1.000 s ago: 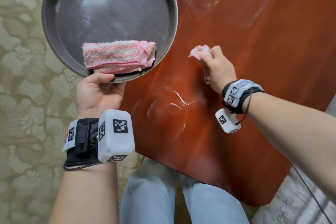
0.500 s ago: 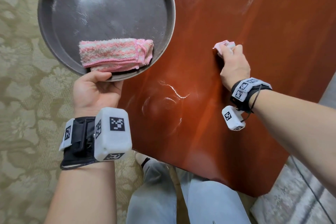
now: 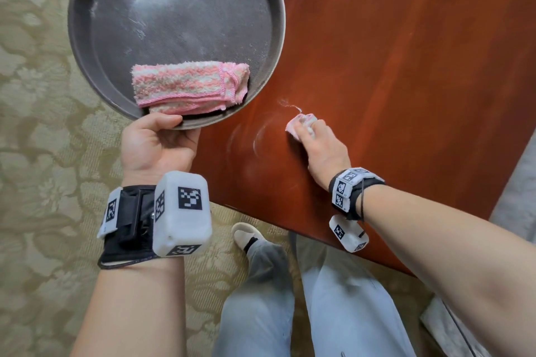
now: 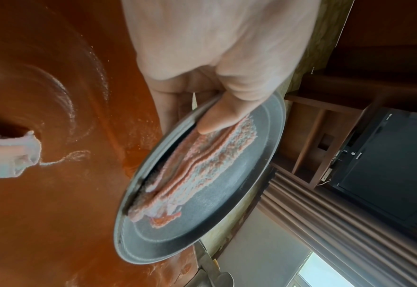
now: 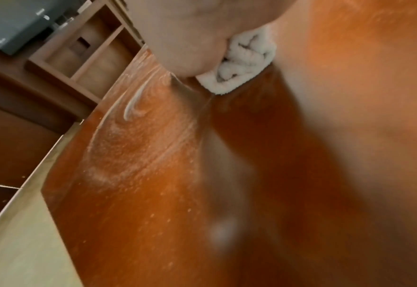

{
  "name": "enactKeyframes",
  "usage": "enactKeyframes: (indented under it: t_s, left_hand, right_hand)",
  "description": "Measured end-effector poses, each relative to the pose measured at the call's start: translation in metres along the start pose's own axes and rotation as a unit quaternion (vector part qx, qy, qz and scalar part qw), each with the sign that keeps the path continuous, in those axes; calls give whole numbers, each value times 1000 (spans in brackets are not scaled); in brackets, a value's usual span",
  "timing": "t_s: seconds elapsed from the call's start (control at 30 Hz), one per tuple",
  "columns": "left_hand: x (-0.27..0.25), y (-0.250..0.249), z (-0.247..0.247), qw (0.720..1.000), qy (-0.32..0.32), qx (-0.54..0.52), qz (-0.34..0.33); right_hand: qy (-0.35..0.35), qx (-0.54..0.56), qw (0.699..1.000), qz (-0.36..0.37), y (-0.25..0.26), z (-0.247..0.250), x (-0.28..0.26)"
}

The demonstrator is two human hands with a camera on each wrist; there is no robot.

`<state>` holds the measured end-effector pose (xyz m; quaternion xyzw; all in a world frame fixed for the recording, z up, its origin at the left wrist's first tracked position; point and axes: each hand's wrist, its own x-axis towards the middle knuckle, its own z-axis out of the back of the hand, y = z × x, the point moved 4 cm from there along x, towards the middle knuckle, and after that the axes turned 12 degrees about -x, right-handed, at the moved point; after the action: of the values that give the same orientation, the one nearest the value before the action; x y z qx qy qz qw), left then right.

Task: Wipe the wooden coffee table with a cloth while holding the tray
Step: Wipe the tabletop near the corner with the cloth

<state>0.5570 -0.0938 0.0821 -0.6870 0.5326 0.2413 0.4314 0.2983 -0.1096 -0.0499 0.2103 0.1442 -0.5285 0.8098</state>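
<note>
Spanning the right side, red-brown wooden counter (image 3: 406, 95) carries white powder streaks (image 3: 261, 136) | round grey tray (image 3: 87, 46) held partly over counter's left edge, folded pink towel (image 3: 191, 84) inside | left hand (image 3: 156, 145) fingers gripping tray rim, thumb on top | right hand (image 3: 324, 148) fingers clenched on small cloth (image 3: 298, 123), pressed to counter.

1. Home living room.
2. Patterned olive carpet (image 3: 37, 153) on the floor.
3. Glossy reddish wooden tabletop (image 3: 406, 95).
4. Wooden shelf unit (image 4: 325, 120) with dark TV (image 4: 387, 165), pleated curtain (image 4: 337, 223) nearby.
</note>
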Motion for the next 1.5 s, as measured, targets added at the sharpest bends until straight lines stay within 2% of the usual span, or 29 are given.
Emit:
enactKeyframes:
  t_s: [0.1, 0.2, 0.3, 0.47, 0.6, 0.73, 0.9, 1.03, 1.13, 1.33, 1.5]
  left_hand:
    - [-4, -3, 3, 1000, -1, -4, -5]
    - [-4, -3, 4, 1000, 1, -22, 1]
    - [1, -2, 3, 999, 1, -44, -1]
    - [12, -2, 2, 999, -11, -53, -8]
    - [15, -10, 15, 998, -25, -61, -24]
    - [17, -21, 30, 995, -36, -84, -34]
    - [16, -33, 41, 993, -26, -107, -49]
    - [10, -35, 47, 993, -38, -99, -42]
    - [6, -39, 50, 995, -24, -91, -39]
    - [-2, -49, 67, 995, -24, -91, -39]
    - [-13, -58, 82, 994, -28, -94, -44]
  right_hand:
    - [12, 17, 1000, 15, 3, 5, -1]
    - [-44, 48, 998, 27, -14, 27, 14]
    - [-117, 67, 990, -28, -48, 55, 43]
    - [-179, 39, 979, -95, -93, 87, 93]
    - [-164, 24, 976, -143, -102, 91, 123]
    - [-130, 6, 975, -181, -86, 83, 137]
    - [-110, -22, 989, -101, -62, 72, 127]
    - [-83, -36, 994, -62, -48, 65, 117]
    - [-79, -43, 996, -16, -30, 57, 106]
    - [-84, -34, 993, 79, 17, 26, 74]
    - [-94, -44, 979, 175, 58, 0, 35]
